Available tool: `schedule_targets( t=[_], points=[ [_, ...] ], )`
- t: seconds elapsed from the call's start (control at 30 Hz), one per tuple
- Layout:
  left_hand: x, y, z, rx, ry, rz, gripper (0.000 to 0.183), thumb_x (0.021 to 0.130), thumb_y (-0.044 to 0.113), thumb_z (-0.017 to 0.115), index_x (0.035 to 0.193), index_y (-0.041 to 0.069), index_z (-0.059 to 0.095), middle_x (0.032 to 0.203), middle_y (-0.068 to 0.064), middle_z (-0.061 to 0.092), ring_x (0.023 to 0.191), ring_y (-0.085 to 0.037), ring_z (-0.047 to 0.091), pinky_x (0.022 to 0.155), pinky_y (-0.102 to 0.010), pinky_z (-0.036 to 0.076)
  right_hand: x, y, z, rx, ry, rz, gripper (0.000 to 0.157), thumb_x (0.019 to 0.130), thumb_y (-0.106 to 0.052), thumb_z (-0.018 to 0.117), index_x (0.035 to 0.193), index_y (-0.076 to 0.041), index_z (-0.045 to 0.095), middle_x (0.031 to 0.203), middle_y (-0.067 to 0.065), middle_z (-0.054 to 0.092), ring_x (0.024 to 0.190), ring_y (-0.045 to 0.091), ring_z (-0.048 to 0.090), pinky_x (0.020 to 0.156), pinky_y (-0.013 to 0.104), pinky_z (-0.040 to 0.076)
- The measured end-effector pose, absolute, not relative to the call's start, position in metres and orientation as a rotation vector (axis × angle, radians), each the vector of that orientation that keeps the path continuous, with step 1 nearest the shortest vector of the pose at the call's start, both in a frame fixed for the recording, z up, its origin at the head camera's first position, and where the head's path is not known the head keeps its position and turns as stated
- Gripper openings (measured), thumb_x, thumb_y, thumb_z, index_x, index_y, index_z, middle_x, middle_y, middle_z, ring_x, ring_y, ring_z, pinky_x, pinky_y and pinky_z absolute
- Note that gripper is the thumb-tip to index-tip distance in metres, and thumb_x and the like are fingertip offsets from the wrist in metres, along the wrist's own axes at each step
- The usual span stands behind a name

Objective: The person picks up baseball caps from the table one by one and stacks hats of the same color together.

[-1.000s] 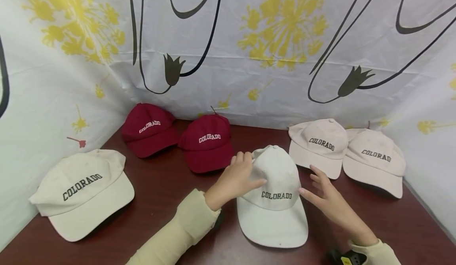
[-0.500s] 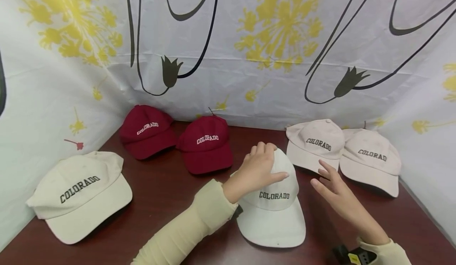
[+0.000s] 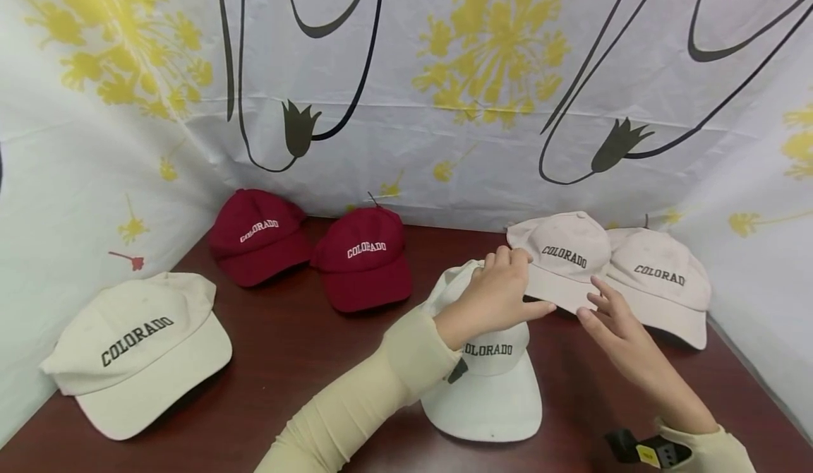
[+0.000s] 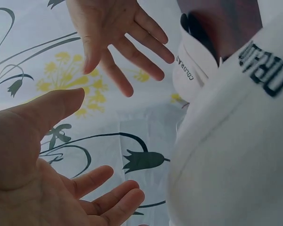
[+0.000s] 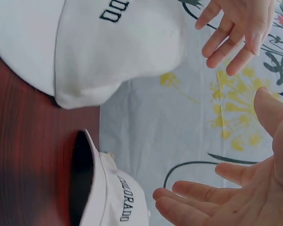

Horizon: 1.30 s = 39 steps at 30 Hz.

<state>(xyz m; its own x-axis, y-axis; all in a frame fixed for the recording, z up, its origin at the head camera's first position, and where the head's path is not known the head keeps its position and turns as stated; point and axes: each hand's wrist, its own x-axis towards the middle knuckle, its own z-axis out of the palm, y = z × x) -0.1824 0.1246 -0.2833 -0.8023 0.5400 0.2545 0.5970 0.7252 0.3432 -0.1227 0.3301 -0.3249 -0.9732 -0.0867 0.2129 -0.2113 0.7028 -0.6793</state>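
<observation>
Roughly mid-table in the head view, a central white cap (image 3: 489, 395) sits on a dark red-brown table (image 3: 298, 367), brim toward the person; the table seems to carry all its weight, since neither hand grips it. A person's left hand (image 3: 498, 293) crosses above its crown, thumb held away from the fingers; their right hand (image 3: 625, 335), with a black wrist device (image 3: 663, 453) below, hangs to its right, fingers spread and holding nothing. Left of the central white cap lies a cream cap (image 3: 142, 346); behind it to the left are two red caps (image 3: 257, 240) (image 3: 365, 261); behind it to the right, two pinkish caps (image 3: 562, 254) (image 3: 663, 275) sit against each other; every front faces the person, probably so the word COLORADO can be read; patterned cloth (image 3: 356, 70) hangs behind them all.

In the left wrist view, the left hand's palm shows, thumb and fingers apart, cloth visible between it and the central white cap; the right hand reaches in opposite.

In the right wrist view, the right hand's fingers are parted and grasp nothing, clear of the central white cap; the palms roughly face, perhaps to span its width.
</observation>
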Motion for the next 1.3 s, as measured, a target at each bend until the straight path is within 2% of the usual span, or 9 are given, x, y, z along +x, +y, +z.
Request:
schedule_targets(
  t=[0.1,0.17,0.3,0.4,0.5,0.7,0.83,1.1,1.3],
  points=[
    [-0.184,0.132,-0.281,-0.919,-2.805,-0.603,0.066,0.078,0.055,0.064,0.126,0.016,0.042,0.107,0.002,0.043,0.097,-0.013,0.042,0.078,-0.028,0.037,-0.122,0.337,-0.323,0.221,-2.740,1.134,0.063,0.098,-0.019,0.043,0.146,-0.003,0.005,0.134,0.039,0.025,0.116,0.057,0.032,0.074,0.017,0.040],
    [-0.185,0.136,-0.280,-0.909,-2.820,-0.584,0.067,0.077,0.056,0.063,0.127,0.016,0.041,0.110,0.002,0.044,0.099,-0.013,0.042,0.078,-0.029,0.037,-0.121,0.341,-0.322,0.215,-2.736,1.143,0.064,0.098,-0.020,0.043,0.146,-0.004,0.004,0.134,0.039,0.024,0.116,0.057,0.032,0.072,0.015,0.039],
    [-0.187,0.146,-0.279,-0.892,-2.839,-0.557,0.069,0.077,0.058,0.062,0.128,0.015,0.042,0.112,0.002,0.044,0.100,-0.013,0.042,0.077,-0.028,0.037,-0.122,0.349,-0.319,0.207,-2.729,1.131,0.066,0.098,-0.020,0.043,0.147,-0.006,0.001,0.134,0.040,0.023,0.113,0.059,0.033,0.076,0.038,0.044],
    [-0.189,0.153,-0.278,-0.889,-2.853,-0.552,0.069,0.077,0.058,0.061,0.129,0.016,0.042,0.114,0.002,0.044,0.102,-0.012,0.042,0.077,-0.027,0.038,-0.124,0.354,-0.317,0.196,-2.724,1.148,0.067,0.098,-0.021,0.042,0.147,-0.010,-0.002,0.135,0.041,0.019,0.113,0.061,0.030,0.078,0.057,0.038],
    [-0.192,0.160,-0.276,-0.890,-2.867,-0.547,0.067,0.077,0.058,0.062,0.125,0.015,0.043,0.112,0.002,0.044,0.102,-0.012,0.041,0.076,-0.027,0.038,-0.127,0.359,-0.314,0.176,-2.726,1.177,0.068,0.098,-0.023,0.041,0.147,-0.012,-0.005,0.136,0.041,0.016,0.115,0.062,0.027,0.080,0.066,0.031],
    [-0.199,0.174,-0.272,-0.874,-2.895,-0.545,0.057,0.075,0.059,0.064,0.109,0.017,0.045,0.100,0.004,0.043,0.093,-0.011,0.041,0.071,-0.027,0.036,-0.136,0.365,-0.313,0.133,-2.738,1.197,0.071,0.098,-0.026,0.042,0.146,-0.007,-0.006,0.136,0.042,0.014,0.116,0.062,0.025,0.084,0.067,0.027],
    [-0.203,0.183,-0.268,-0.853,-2.923,-0.536,0.054,0.075,0.059,0.064,0.105,0.019,0.044,0.098,0.005,0.042,0.092,-0.010,0.040,0.072,-0.028,0.036,-0.143,0.369,-0.312,0.106,-2.747,1.243,0.073,0.098,-0.029,0.041,0.145,-0.005,-0.009,0.139,0.041,0.009,0.117,0.062,0.022,0.087,0.066,0.024],
    [-0.210,0.203,-0.267,-0.801,-2.976,-0.584,0.056,0.076,0.057,0.064,0.110,0.017,0.045,0.103,0.002,0.042,0.103,-0.011,0.037,0.077,-0.034,0.038,-0.154,0.379,-0.312,0.042,-2.771,1.237,0.075,0.098,-0.033,0.039,0.144,-0.002,-0.011,0.140,0.040,0.003,0.119,0.061,0.018,0.087,0.067,0.025],
    [-0.218,0.215,-0.267,-0.760,-3.031,-0.568,0.060,0.077,0.058,0.061,0.118,0.018,0.043,0.111,0.001,0.042,0.106,-0.012,0.038,0.082,-0.036,0.037,-0.161,0.387,-0.314,-0.024,-2.807,1.275,0.078,0.097,-0.039,0.038,0.144,-0.005,-0.014,0.139,0.042,0.004,0.124,0.058,0.011,0.089,0.068,0.021]
  ],
)
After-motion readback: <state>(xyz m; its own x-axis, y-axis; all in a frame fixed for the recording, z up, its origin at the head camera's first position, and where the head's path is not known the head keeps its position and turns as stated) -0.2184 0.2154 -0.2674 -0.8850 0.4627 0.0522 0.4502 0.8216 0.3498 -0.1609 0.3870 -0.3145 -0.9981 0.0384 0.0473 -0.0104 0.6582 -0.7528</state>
